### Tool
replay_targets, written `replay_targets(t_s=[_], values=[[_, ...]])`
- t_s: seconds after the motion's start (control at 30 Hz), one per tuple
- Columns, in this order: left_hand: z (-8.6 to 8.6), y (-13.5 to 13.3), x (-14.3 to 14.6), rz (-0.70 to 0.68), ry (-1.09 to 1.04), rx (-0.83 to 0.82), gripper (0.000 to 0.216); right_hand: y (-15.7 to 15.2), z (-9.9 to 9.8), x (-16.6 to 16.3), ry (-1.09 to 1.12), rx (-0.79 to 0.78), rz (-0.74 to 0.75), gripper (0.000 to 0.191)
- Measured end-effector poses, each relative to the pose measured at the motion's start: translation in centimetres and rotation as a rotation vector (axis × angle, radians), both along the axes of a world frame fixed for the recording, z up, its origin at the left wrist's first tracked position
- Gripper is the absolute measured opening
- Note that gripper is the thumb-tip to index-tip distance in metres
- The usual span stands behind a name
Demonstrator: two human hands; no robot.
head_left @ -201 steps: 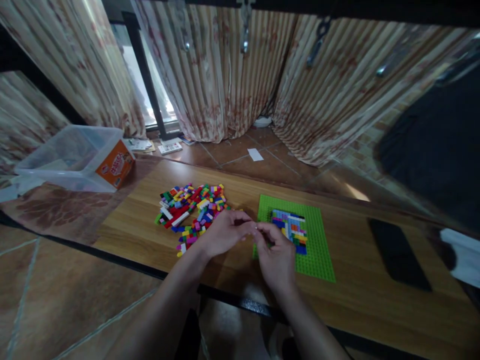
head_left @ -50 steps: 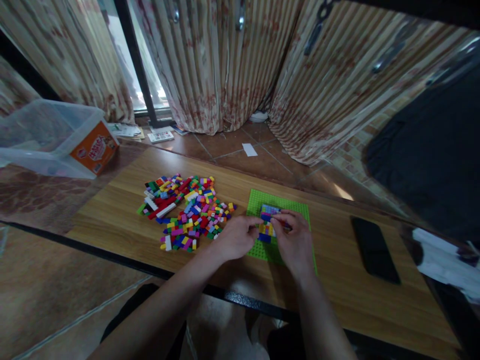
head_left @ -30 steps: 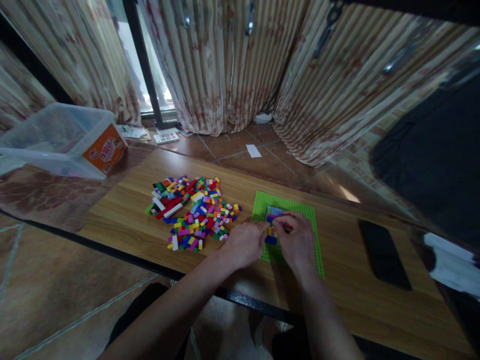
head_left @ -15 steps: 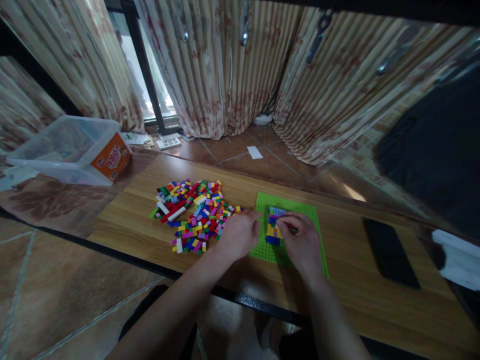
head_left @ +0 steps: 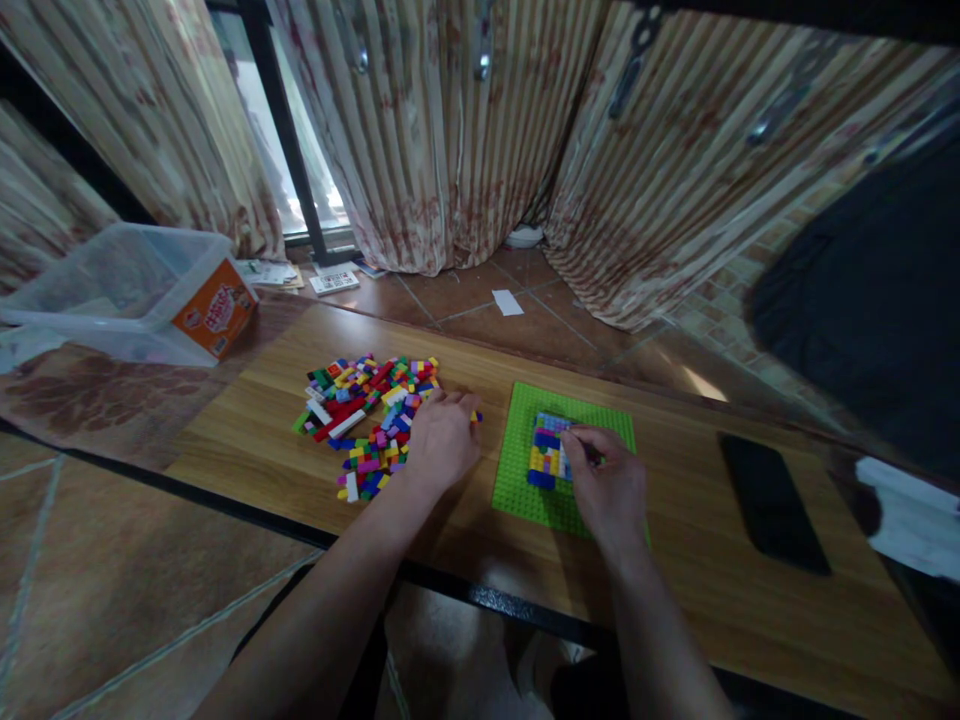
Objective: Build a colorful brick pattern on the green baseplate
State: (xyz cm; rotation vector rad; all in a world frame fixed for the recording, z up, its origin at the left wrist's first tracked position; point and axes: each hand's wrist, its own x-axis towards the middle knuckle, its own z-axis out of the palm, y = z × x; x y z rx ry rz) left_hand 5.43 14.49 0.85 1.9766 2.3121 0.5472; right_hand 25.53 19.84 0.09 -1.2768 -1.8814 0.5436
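My left hand [head_left: 445, 437] reaches over the right side of a heap of small toy building bricks [head_left: 367, 400], fingers loosely apart and pointing down; the bricks under its palm are hidden. On a green studded baseplate [head_left: 517, 450] stands a block of bricks [head_left: 546, 455] in light blue, purple, yellow, white and dark blue. At this block's right edge, my right hand [head_left: 606, 480] has thumb and forefinger pinched together. What lies between those fingertips is too small to make out, and the hand covers part of the block and plate.
A dark flat phone-like slab [head_left: 772, 500] lies on the wooden table [head_left: 682, 590], right of the baseplate. At the far left sits a clear plastic bin [head_left: 127, 330] with an orange label. Curtains [head_left: 390, 150] hang beyond the table, and a white paper [head_left: 507, 302] lies on the floor.
My left hand has moved left, from beside the baseplate to over the brick heap. My right hand stays at the brick block, fingers still pinched. The view has shifted slightly.
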Motion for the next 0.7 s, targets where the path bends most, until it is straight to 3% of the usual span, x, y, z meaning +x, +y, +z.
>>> replay_targets(t_s=[0.37, 0.5, 0.6, 0.7], values=[[0.0, -0.3, 0.2, -0.041, -0.085, 0.077, 0.030, -0.3, 0.4, -0.4, 0.085, -0.016, -0.009, 0.027], [0.7, -0.4, 0.4, -0.076, -0.480, 0.096, 0.031, -0.7, 0.7, -0.9, 0.151, -0.028, 0.058, 0.021], [0.9, -0.2, 0.6, -0.127, -0.932, 0.048, 0.031, -1.3, 1.0, -1.4, 0.164, -0.048, 0.201, 0.017], [1.2, -0.2, 1.0, -0.151, -1.226, -0.030, 0.031, -1.8, 1.1, -1.8, 0.151, -0.060, 0.359, 0.026]])
